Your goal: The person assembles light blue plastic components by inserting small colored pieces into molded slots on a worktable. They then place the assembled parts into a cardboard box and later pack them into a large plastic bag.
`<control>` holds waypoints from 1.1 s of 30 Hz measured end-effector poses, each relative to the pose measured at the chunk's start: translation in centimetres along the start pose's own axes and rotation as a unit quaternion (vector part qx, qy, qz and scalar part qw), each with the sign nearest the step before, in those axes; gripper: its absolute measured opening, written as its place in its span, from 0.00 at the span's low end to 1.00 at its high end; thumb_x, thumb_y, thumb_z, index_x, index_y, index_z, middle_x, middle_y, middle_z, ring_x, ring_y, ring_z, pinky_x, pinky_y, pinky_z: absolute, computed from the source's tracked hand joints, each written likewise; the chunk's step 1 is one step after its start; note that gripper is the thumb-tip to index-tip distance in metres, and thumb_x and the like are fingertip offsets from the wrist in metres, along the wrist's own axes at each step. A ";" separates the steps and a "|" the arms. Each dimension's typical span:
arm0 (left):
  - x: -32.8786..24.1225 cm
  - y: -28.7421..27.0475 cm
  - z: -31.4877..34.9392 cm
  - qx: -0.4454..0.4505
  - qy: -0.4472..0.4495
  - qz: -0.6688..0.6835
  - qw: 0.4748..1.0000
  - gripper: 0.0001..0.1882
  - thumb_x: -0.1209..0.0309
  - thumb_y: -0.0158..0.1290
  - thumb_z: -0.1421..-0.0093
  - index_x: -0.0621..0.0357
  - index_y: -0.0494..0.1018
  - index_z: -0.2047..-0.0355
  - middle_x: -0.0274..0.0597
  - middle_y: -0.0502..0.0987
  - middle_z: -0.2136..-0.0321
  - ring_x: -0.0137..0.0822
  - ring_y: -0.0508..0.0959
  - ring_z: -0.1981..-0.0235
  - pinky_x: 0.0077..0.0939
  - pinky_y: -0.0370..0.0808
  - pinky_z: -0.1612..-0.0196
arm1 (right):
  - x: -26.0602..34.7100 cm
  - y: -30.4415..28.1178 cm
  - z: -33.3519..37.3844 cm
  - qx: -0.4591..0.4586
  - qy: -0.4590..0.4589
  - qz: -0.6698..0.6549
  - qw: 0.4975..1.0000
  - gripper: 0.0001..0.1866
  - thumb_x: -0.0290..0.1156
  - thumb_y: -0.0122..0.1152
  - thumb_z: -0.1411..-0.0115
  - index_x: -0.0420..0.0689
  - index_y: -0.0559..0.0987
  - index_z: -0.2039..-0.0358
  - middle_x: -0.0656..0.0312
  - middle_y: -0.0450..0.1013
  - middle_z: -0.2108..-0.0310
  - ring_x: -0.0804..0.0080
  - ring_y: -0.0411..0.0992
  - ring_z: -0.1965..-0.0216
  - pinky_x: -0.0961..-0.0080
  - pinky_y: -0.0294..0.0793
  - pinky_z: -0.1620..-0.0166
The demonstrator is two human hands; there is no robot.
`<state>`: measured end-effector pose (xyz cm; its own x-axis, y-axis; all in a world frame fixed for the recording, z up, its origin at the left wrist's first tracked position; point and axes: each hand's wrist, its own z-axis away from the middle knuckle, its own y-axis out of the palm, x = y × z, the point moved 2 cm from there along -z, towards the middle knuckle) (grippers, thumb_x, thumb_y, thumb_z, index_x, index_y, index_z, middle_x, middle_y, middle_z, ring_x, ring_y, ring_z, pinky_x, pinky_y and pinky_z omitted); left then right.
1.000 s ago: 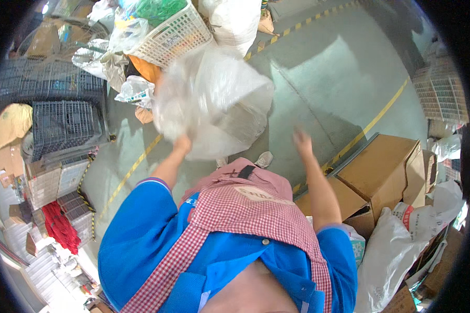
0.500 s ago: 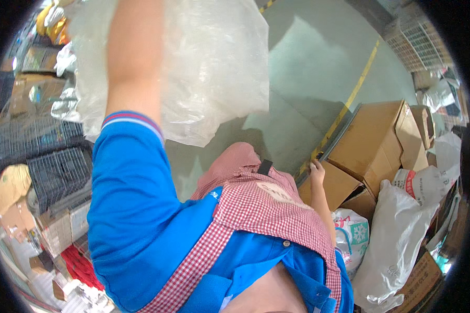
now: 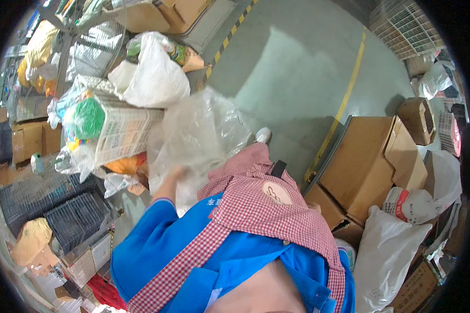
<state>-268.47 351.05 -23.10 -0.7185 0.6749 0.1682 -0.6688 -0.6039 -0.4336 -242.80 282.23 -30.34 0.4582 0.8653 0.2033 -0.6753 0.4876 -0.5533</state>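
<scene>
While crinkled and translucent, the plastic bag (image 3: 203, 130) sits in the left hand's (image 3: 173, 175) closed grip

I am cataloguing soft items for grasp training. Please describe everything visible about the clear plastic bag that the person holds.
The clear plastic bag looks like thin, crinkled, see-through film with glossy creases. It appears large and empty, hanging loosely crumpled in front of the person, above the green floor. The left hand grips its lower part. It overlaps a white mesh basket on its left; whether they touch is unclear. The right hand is not visible.
</scene>
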 end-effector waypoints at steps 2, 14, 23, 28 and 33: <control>-7.0 -15.4 -4.7 -0.163 0.034 0.007 0.986 0.20 0.57 0.48 0.43 0.66 0.74 0.67 0.60 0.75 0.67 0.56 0.74 0.62 0.46 0.69 0.59 | -0.1 -3.1 -3.7 -0.027 -0.041 0.011 0.999 0.17 0.31 0.55 0.48 0.39 0.79 0.58 0.50 0.76 0.63 0.57 0.73 0.61 0.67 0.71 0.55; -51.0 -62.7 20.0 -0.327 0.516 0.480 0.630 0.13 0.67 0.52 0.42 0.65 0.76 0.63 0.33 0.73 0.75 0.25 0.70 0.74 0.22 0.67 0.70 | 32.0 -20.8 -9.5 -0.087 -0.158 -0.185 0.966 0.22 0.33 0.57 0.48 0.43 0.76 0.51 0.49 0.76 0.59 0.62 0.76 0.57 0.69 0.72 0.54; -79.7 -65.4 27.3 -0.081 0.684 0.300 0.660 0.10 0.72 0.50 0.41 0.64 0.77 0.63 0.27 0.75 0.76 0.16 0.68 0.76 0.14 0.64 0.74 | 44.9 -36.9 -26.9 -0.098 -0.141 -0.464 0.869 0.36 0.32 0.57 0.44 0.50 0.55 0.35 0.54 0.71 0.53 0.73 0.71 0.69 0.77 0.70 0.71; -92.5 -70.5 30.9 0.072 0.744 0.217 0.629 0.10 0.75 0.50 0.41 0.65 0.77 0.62 0.25 0.74 0.77 0.15 0.66 0.78 0.13 0.62 0.76 | 53.0 -53.0 -29.1 -0.059 -0.099 -0.561 0.820 0.40 0.45 0.58 0.44 0.51 0.53 0.35 0.52 0.57 0.39 0.59 0.62 0.45 0.52 0.68 0.54; -104.3 -76.7 33.2 0.109 0.792 0.230 0.554 0.10 0.79 0.51 0.44 0.66 0.76 0.62 0.28 0.75 0.75 0.16 0.68 0.77 0.12 0.64 0.75 | 53.2 -63.9 -35.3 -0.081 0.084 -0.646 0.754 0.50 0.55 0.61 0.49 0.53 0.45 0.33 0.51 0.45 0.34 0.43 0.46 0.35 0.30 0.47 0.44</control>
<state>-148.60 312.94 21.97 0.1316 -0.1512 -0.9797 -0.6164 -0.7865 0.0386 -154.89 293.03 -12.70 0.7498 -0.3541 0.5589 0.4709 0.8790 -0.0750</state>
